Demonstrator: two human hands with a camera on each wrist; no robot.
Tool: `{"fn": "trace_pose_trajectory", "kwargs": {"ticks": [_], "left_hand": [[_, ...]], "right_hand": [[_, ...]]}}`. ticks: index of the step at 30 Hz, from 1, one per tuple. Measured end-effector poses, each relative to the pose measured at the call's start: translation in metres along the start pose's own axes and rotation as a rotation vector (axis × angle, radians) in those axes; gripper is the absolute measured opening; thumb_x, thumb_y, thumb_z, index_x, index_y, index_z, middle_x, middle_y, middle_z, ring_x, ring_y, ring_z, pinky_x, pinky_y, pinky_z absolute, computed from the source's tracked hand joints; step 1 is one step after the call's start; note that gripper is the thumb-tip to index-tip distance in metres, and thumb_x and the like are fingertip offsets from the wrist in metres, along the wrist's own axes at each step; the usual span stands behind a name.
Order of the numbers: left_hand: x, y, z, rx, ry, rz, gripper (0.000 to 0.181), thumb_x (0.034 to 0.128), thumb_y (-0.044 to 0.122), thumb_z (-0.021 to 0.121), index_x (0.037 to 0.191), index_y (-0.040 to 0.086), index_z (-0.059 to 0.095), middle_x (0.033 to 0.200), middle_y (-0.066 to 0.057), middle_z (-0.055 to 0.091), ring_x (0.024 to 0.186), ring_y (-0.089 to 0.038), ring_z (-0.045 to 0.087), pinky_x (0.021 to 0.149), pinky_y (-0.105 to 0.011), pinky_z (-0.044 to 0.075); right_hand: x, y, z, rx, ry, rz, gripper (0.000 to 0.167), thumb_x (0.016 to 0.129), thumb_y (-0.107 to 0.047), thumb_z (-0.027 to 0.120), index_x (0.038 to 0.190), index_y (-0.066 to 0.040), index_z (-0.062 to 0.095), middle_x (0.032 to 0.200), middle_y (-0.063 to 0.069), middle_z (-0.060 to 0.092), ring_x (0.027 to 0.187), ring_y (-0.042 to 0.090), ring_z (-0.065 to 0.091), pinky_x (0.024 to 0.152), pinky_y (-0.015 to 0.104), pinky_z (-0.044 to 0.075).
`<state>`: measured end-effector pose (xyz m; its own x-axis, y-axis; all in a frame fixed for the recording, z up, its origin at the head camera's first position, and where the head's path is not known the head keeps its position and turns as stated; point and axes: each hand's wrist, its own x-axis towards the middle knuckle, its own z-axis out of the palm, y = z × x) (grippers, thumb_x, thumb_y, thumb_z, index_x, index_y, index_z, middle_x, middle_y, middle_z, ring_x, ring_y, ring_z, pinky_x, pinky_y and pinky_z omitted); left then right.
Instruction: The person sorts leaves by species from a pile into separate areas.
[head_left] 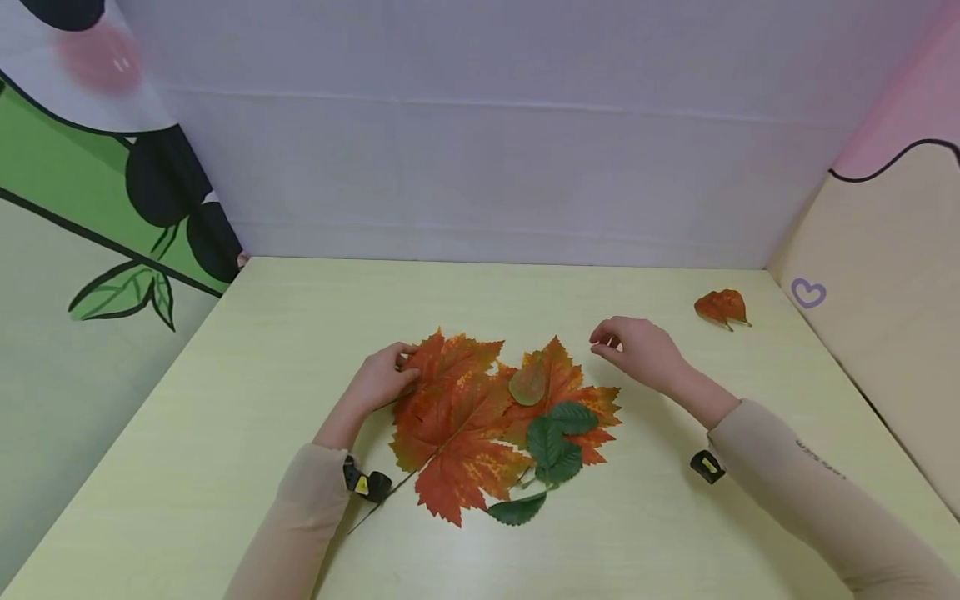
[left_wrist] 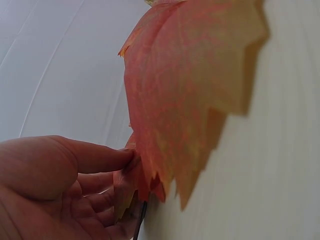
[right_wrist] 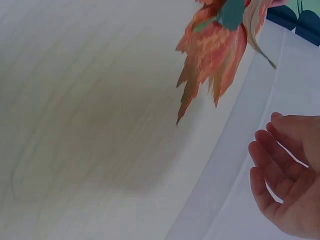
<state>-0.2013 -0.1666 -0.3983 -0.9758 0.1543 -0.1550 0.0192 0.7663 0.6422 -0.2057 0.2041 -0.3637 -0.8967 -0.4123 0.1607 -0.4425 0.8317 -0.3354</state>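
Pinching orange leaf (head_left: 450,358) btwn fingers: L hand (head_left: 378,381), left of green sprig (head_left: 545,442); R hand (head_left: 641,350) right of it, fingers slightly apart.

Left fingers (head_left: 396,352) hold orange leaves (head_left: 459,429) by their edge.

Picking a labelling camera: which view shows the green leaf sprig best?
Head: the green leaf sprig lies uncropped, partly over orange maple leaves. Right wrist catches only part, cut by the top edge; left wrist shows none.
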Motion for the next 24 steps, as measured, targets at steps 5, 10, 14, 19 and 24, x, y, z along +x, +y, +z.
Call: {"fn": "trace_pose_trajectory", "kwargs": {"ticks": [5,10,14,19,24], "left_hand": [[-0.001,0.002,-0.001,-0.01,0.008,0.011,0.041,0.0884,0.014,0.054,0.126,-0.001,0.047,0.106,-0.021,0.059,0.093,-0.029,0.057,0.077,-0.039,0.048],[-0.002,0.003,-0.002,-0.01,0.007,0.005,0.041,0.0884,0.014,0.054,0.126,-0.001,0.047,0.105,-0.02,0.059,0.09,-0.027,0.057,0.075,-0.038,0.048],[0.0,0.001,-0.002,-0.001,0.012,-0.001,0.041,0.0885,0.014,0.054,0.126,0.0,0.047,0.105,-0.02,0.059,0.088,-0.026,0.057,0.075,-0.037,0.048],[0.001,-0.001,-0.001,-0.005,0.004,-0.007,0.04,0.0893,0.014,0.054,0.126,0.0,0.047,0.106,-0.019,0.059,0.088,-0.026,0.056,0.074,-0.036,0.048],[0.001,0.0,0.0,-0.014,-0.003,-0.006,0.04,0.0893,0.014,0.054,0.126,0.0,0.047,0.106,-0.019,0.059,0.087,-0.025,0.056,0.072,-0.034,0.048]], "right_hand": [[-0.004,-0.018,0.012,-0.039,-0.004,-0.127,0.014,0.082,-0.017,0.066,0.093,-0.009,0.068,0.084,-0.001,0.064,0.077,0.017,0.061,0.063,0.032,0.048],[-0.007,-0.029,0.02,-0.054,-0.009,-0.217,0.011,0.081,-0.016,0.068,0.091,-0.011,0.068,0.083,-0.002,0.062,0.076,0.018,0.06,0.064,0.03,0.048],[-0.007,-0.034,0.025,-0.068,-0.029,-0.323,0.014,0.08,-0.018,0.068,0.093,-0.013,0.067,0.089,-0.001,0.062,0.079,0.016,0.058,0.067,0.029,0.048],[-0.003,-0.037,0.033,-0.087,-0.075,-0.451,0.024,0.081,-0.021,0.068,0.103,-0.012,0.066,0.106,0.002,0.062,0.096,0.017,0.059,0.077,0.031,0.049],[0.002,-0.04,0.036,-0.124,-0.135,-0.488,0.032,0.08,-0.022,0.068,0.111,-0.011,0.065,0.116,0.005,0.061,0.106,0.021,0.057,0.085,0.036,0.047]]}}
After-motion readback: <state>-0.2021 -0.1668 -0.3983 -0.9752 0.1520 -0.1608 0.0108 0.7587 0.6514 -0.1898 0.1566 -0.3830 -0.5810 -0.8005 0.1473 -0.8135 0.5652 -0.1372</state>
